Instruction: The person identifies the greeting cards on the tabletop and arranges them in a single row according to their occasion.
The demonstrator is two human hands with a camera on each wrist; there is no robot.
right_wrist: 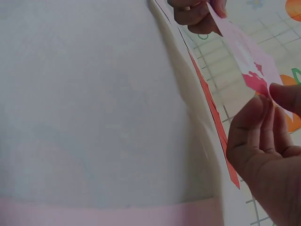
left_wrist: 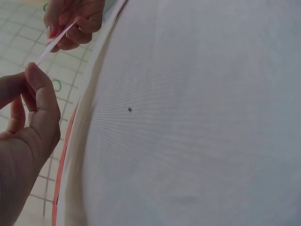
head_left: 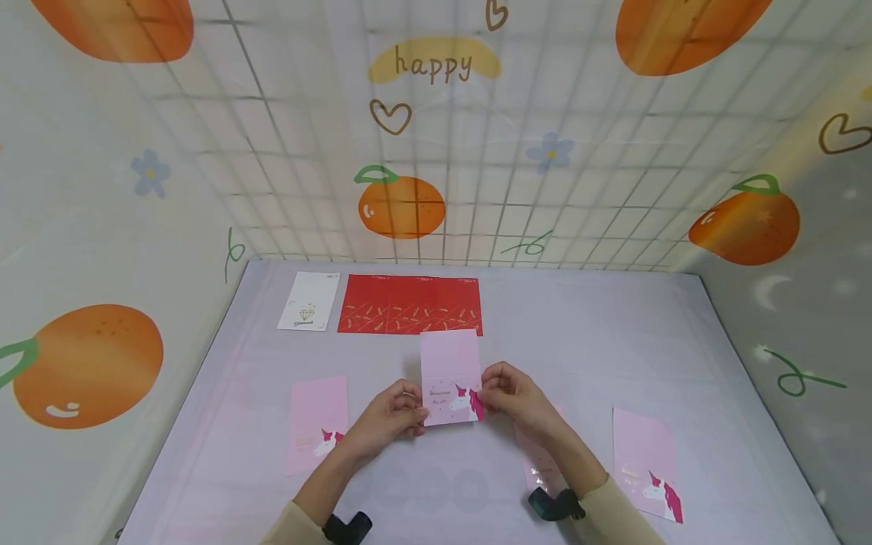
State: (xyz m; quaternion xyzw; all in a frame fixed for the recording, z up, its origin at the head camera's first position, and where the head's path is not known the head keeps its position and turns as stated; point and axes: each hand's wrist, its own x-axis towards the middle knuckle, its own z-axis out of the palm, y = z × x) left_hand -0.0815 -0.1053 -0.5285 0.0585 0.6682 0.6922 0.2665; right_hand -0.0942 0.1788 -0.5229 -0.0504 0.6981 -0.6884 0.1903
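One pink rectangular paper card [head_left: 450,359], white unicorn with magenta mane printed at its near right corner, a crossways line near its middle; held above the white cloth-covered table [head_left: 579,325] at centre, between two bare hands, its far edge overlapping the view of the red sheeting; left hand [head_left: 391,412], fingers pinching the card's left edge toward the near corner; right hand [head_left: 514,397], fingers pinching the right edge beside the mane; the edge grip presumably leaves the printed face uncovered and keeps the thin sheet level; three like pink cards on the table: one at left [head_left: 316,405], partly behind the left forearm; one mostly hidden beneath the right forearm [head_left: 572,450]; one at right [head_left: 643,454], set at a slant; their spacing apart likely keeps each separate; far left, one white card with gold diamond motif [head_left: 309,303]; just right of it, red gold-patterned sheeting in three panels [head_left: 409,303], whether joined cannot be told; both seemingly set back to free the near area.
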